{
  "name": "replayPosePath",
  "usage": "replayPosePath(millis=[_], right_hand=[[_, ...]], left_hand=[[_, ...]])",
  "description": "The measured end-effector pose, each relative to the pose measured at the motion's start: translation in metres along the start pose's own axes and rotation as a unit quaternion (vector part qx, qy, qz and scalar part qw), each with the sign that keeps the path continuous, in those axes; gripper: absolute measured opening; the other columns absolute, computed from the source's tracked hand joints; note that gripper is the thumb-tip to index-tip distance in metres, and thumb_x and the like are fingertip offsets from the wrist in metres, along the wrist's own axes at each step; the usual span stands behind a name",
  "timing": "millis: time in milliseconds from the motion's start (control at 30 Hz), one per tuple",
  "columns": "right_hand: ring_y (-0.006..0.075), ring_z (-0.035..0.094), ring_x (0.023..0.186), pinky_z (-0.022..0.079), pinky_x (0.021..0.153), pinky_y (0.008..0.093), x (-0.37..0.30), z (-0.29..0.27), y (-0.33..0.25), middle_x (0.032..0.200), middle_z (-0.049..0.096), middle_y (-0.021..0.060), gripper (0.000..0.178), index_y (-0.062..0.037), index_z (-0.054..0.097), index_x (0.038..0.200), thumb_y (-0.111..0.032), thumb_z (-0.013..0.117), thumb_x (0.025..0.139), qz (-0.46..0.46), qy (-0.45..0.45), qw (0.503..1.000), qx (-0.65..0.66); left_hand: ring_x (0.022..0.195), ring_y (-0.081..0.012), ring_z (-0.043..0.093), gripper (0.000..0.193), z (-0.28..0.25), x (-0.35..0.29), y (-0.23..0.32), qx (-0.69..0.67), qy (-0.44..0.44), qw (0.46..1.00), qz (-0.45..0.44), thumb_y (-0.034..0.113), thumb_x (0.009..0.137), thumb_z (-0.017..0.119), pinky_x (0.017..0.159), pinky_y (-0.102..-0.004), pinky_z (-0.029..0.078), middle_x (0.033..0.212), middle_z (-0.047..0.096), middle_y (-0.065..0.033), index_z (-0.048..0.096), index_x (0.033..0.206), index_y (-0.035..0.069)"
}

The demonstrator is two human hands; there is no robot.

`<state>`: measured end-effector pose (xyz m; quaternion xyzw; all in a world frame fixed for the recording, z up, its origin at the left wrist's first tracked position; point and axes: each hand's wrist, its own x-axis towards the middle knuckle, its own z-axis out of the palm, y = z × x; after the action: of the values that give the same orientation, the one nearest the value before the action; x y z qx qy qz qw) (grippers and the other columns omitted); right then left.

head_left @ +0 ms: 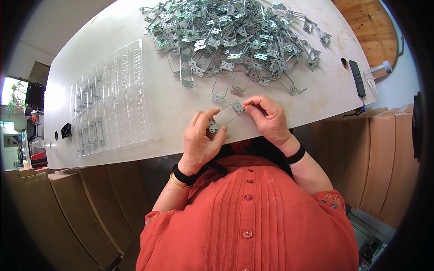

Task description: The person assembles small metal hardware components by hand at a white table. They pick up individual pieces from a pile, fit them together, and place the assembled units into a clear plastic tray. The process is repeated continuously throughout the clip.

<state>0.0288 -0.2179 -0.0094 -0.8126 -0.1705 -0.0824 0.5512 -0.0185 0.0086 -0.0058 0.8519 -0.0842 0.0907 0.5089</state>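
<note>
The person holds one thin metal wire clip with small stamped plates at its ends (224, 116) between both hands, just above the near edge of the pale, rounded surface (172, 106). The left hand (202, 142) is below and to the left of the clip; its thumb and fingers are pressed together on the lower plate, so this end of the clip lies at the fingertips. The right hand (267, 116) is to the right of the clip; its thumb and forefinger pinch the upper plate, and the other fingers are curled. The wire part of the clip runs slanting between the two hands, and nothing else touches it.

Farther from the person than the clip, at the far part of the surface, lies a big loose pile of the same silvery metal clips (230, 38). A few single pieces from this pile lie just beyond the held clip, near the right hand. To the left of the clip, well apart from it, a clear plastic tray with many long compartments (108, 99) lies flat on the surface. Some of its left compartments contain clips, but I cannot tell how many. To the right of the clip, near the right edge of the surface, lies a slim black device (357, 77).
</note>
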Motion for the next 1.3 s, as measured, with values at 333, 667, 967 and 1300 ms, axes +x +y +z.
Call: replayPosePath(millis=[333,667,967,1300], right_hand=[[0.017,0.07,0.082,0.055,0.073,0.0293,-0.001,0.0,0.001,0.094,0.072,0.0071,0.012,-0.0041,0.072,0.107,0.001,0.076,0.096,0.008,-0.003,1.0,0.011],[0.0176,0.07,0.082,0.055,0.072,0.0294,0.0,0.0,0.003,0.093,0.071,0.0076,0.014,-0.0037,0.072,0.107,0.004,0.075,0.095,-0.011,-0.001,1.0,0.01],[0.0143,0.069,0.083,0.055,0.074,0.0289,-0.004,-0.004,-0.002,0.095,0.072,0.0063,0.006,-0.0022,0.068,0.105,-0.002,0.073,0.101,0.024,-0.01,0.999,0.03],[0.0193,0.07,0.095,0.056,0.086,0.0323,-0.002,-0.001,0.008,0.11,0.079,0.0086,0.008,-0.0059,0.067,0.106,-0.008,0.073,0.102,0.004,-0.037,0.994,0.103]], left_hand=[[0.071,-0.0124,0.059,0.045,0.001,0.0,-0.001,-0.001,0.007,1.0,0.015,0.001,0.085,0.08,0.06,-0.0264,0.05,0.094,0.062,-0.008,0.069,0.128,0.001],[0.071,-0.0123,0.059,0.044,0.0,-0.001,0.0,0.004,-0.003,1.0,-0.002,0.001,0.085,0.08,0.06,-0.0269,0.051,0.094,0.062,-0.0081,0.069,0.128,0.001],[0.073,-0.0129,0.059,0.044,-0.001,-0.001,0.0,-0.007,-0.005,1.0,-0.004,0.003,0.086,0.079,0.063,-0.0275,0.051,0.095,0.061,-0.0075,0.069,0.129,0.002],[0.077,-0.0147,0.066,0.043,-0.015,0.006,0.011,-0.001,-0.094,0.996,0.002,0.0,0.089,0.075,0.066,-0.0289,0.055,0.118,0.061,-0.0139,0.07,0.131,0.006]])
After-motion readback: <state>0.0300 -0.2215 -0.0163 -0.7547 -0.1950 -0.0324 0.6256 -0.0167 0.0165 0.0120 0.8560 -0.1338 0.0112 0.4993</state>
